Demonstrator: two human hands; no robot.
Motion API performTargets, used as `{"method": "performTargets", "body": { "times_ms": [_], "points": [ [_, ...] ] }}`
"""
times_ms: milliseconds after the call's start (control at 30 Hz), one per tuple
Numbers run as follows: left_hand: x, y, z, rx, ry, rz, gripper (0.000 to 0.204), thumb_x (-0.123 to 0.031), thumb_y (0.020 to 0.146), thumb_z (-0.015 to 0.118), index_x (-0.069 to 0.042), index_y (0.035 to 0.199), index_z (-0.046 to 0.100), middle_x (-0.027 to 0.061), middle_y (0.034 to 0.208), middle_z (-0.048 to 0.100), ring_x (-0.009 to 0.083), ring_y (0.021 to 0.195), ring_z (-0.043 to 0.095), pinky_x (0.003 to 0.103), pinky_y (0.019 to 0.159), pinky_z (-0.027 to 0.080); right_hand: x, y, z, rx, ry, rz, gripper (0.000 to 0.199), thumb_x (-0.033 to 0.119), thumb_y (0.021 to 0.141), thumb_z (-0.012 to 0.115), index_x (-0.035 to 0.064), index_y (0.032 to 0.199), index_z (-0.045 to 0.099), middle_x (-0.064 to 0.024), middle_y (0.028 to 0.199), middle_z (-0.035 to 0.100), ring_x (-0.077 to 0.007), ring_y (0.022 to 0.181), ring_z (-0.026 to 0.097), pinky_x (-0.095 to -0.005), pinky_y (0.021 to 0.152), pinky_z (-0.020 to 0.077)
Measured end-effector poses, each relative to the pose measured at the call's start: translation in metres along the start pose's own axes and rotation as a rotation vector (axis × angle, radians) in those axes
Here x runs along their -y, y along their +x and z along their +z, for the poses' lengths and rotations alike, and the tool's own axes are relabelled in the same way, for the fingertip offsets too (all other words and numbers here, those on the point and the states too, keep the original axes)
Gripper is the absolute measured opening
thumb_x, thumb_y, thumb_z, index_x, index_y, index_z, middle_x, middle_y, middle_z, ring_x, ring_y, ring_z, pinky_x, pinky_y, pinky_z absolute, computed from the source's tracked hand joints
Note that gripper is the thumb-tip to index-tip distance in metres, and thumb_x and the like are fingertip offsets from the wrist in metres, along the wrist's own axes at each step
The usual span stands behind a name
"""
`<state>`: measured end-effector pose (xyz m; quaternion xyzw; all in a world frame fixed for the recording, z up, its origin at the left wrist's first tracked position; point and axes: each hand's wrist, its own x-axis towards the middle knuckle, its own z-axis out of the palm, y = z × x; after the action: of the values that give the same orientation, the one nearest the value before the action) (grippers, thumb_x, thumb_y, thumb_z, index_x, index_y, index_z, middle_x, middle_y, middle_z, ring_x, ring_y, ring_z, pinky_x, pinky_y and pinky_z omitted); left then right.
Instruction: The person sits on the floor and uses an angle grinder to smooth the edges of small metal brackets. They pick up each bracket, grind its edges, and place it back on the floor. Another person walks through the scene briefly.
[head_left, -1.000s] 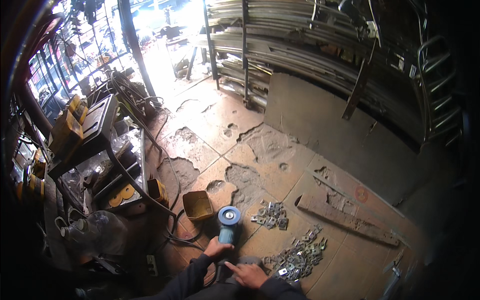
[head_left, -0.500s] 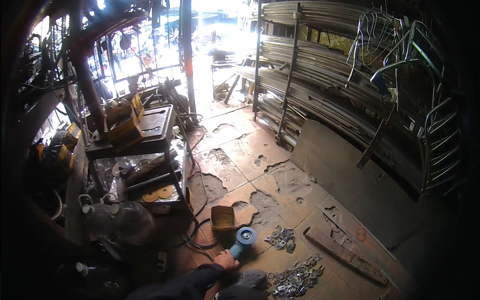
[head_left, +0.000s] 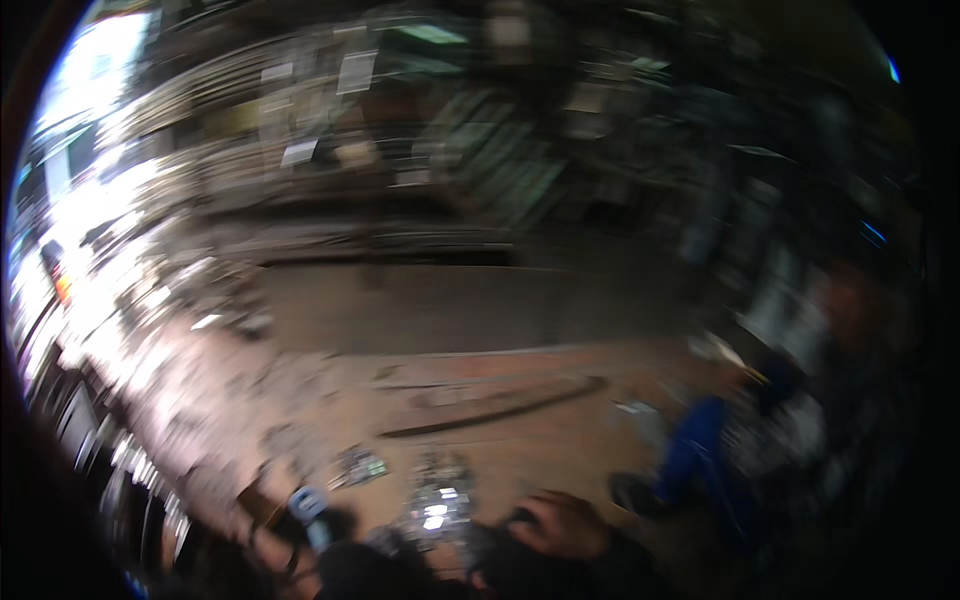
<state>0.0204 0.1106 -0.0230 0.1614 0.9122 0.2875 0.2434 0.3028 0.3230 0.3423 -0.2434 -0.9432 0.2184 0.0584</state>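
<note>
The view is heavily smeared by motion. My right hand (head_left: pixel 568 526) is at the lower middle, next to my dark-clothed leg. Its fingers look bent over something dark, but blur hides whether they hold anything. A blue angle grinder (head_left: pixel 308 503) lies at the lower left, its disc end upward. No left hand can be made out near it. Between the grinder and my right hand lies a heap of small metal pieces (head_left: pixel 436 508), shining in the light. A smaller cluster of metal pieces (head_left: pixel 358 466) sits just beyond it.
A small box (head_left: pixel 260 506) stands left of the grinder. Beyond the pieces lies a long rusty bar (head_left: pixel 490 416), with a large flat sheet (head_left: pixel 440 305) behind it. Racks of long stock (head_left: pixel 230 120) line the back. At right is another person in blue trousers (head_left: pixel 695 450).
The view has swung to the right, shifting the grinder and metal pieces leftward. The hand on the grinder no longer shows. My right hand and the other person have come into view.
</note>
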Motion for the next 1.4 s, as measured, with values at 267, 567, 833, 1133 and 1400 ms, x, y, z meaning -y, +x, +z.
{"method": "performTargets", "body": {
  "times_ms": [267,567,833,1133,1400],
  "points": [
    [-0.219,-0.089,0.003,0.197,-0.208,0.482,0.109,-0.051,0.086,0.081,0.010,0.157,0.024,0.0296,0.138,0.060,0.0423,0.120,0.068,0.047,0.099,0.057,-0.056,-0.017,-0.004,-0.010,0.160,0.177,0.047,0.049,0.093,0.066,0.0079,0.115,0.071,-0.0191,0.111,0.071,-0.0408,0.107,0.070,-0.0516,0.092,0.0546],
    [-0.313,-0.201,0.024,0.569,-0.222,0.681,0.100,-0.048,0.089,0.078,0.010,0.155,0.030,0.0270,0.136,0.062,0.0391,0.120,0.068,0.045,0.099,0.057,-0.060,-0.022,0.006,-0.148,0.105,0.151,0.050,0.050,0.097,0.061,0.0023,0.111,0.071,-0.0230,0.110,0.073,-0.0412,0.105,0.071,-0.0522,0.093,0.0556],
    [-0.342,-0.261,0.038,0.743,-0.197,0.725,0.092,-0.046,0.092,0.076,0.009,0.153,0.035,0.0247,0.135,0.063,0.0362,0.120,0.068,0.043,0.099,0.057,-0.055,-0.025,0.005,-0.193,0.202,0.149,0.049,0.046,0.094,0.061,-0.0008,0.103,0.073,-0.0253,0.105,0.073,-0.0434,0.104,0.072,-0.0540,0.093,0.0556],
    [-0.321,-0.252,0.023,0.771,-0.315,0.583,0.083,-0.043,0.095,0.074,0.009,0.151,0.041,0.0221,0.133,0.065,0.0330,0.120,0.068,0.041,0.099,0.057,-0.064,-0.026,0.000,-0.183,0.208,0.187,0.051,0.046,0.094,0.059,-0.0008,0.106,0.073,-0.0261,0.109,0.074,-0.0438,0.105,0.071,-0.0535,0.094,0.0551],
    [-0.259,-0.213,-0.018,0.710,-0.602,0.371,0.075,-0.041,0.098,0.071,0.009,0.149,0.046,0.0198,0.132,0.066,0.0301,0.120,0.068,0.040,0.099,0.057,-0.059,-0.012,0.014,-0.293,0.185,0.107,0.043,0.045,0.092,0.063,0.0040,0.097,0.074,-0.0244,0.096,0.074,-0.0436,0.094,0.072,-0.0558,0.085,0.0565]
  ]
}}
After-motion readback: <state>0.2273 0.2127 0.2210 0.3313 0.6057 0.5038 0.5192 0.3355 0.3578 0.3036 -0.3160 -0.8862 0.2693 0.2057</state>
